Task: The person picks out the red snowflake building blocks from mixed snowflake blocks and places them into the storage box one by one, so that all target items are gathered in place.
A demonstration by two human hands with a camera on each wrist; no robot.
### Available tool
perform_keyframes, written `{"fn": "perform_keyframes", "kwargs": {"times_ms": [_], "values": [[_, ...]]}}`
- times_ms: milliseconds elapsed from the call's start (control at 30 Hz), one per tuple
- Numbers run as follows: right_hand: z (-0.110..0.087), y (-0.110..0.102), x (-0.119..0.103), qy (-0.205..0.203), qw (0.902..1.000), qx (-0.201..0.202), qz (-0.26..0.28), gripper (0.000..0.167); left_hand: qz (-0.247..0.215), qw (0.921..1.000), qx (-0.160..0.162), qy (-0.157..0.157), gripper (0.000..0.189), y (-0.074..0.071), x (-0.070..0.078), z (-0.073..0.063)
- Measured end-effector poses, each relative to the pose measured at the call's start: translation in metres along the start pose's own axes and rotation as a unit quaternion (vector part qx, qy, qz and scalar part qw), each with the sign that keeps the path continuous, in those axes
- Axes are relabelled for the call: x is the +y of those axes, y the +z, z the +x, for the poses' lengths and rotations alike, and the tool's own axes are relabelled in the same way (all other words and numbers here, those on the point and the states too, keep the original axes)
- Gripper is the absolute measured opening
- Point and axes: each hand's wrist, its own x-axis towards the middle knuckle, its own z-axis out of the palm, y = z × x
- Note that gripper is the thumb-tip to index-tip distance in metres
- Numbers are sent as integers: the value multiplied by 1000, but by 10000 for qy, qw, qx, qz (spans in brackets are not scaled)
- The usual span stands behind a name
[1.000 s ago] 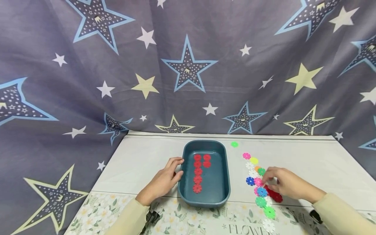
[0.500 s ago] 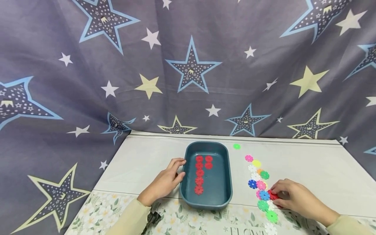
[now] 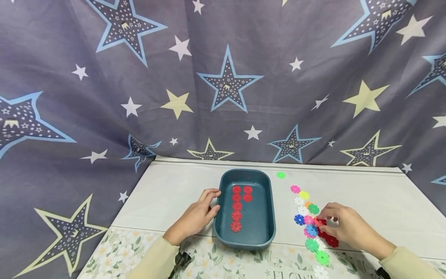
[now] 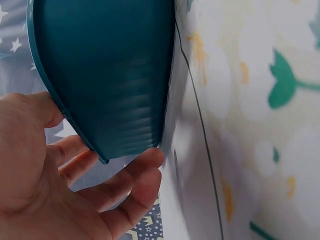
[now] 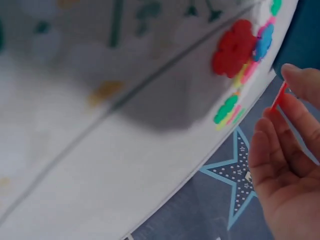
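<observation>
A dark teal plastic tray (image 3: pixel 244 240) stands in the middle of the table, holding several red snowflake discs (image 3: pixel 236 206) in two columns. My left hand (image 3: pixel 193 215) holds its left rim; the left wrist view shows the thumb and bent fingers against the tray's outer side (image 4: pixel 110 75). To the right of the tray, my right hand (image 3: pixel 350 228) pinches a red snowflake disc (image 5: pixel 279 96) between thumb and fingertips, seen edge-on in the right wrist view. More red discs (image 3: pixel 331 240) lie just below that hand, partly hidden by it.
Snowflake discs of mixed colours trail along the table right of the tray, among them a dark blue disc (image 3: pixel 299 219) and a green disc (image 3: pixel 322 257). A lone green disc (image 3: pixel 280 175) lies near the back edge. A star-patterned curtain (image 3: pixel 226 116) hangs behind.
My right hand has moved down onto the red discs, then lifted slightly with one pinched in its fingertips. The left hand has stayed at the tray. The head view has shifted a little.
</observation>
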Motion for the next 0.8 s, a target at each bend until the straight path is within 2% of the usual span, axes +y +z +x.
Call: {"fn": "perform_keyframes", "kwargs": {"times_ms": [133,300,400,567,700,800], "values": [[11,0,-9,-126,9998,177,24,23,17,10000,-6,-1,44,-1,0,-1],[32,1,-23,-147,9997,187,-55,22,2,10000,-19,5,44,-1,0,-1],[50,9,-29,-523,9981,312,-100,21,-18,10000,-21,41,44,0,0,-1],[80,28,-47,-1041,9929,490,312,21,-45,10000,-16,71,43,0,0,-2],[99,43,-64,-1015,9911,349,789,19,-34,9999,-47,87,43,0,0,-1],[109,53,-73,-1028,9905,181,893,18,-34,9999,-38,86,44,0,0,-1]]}}
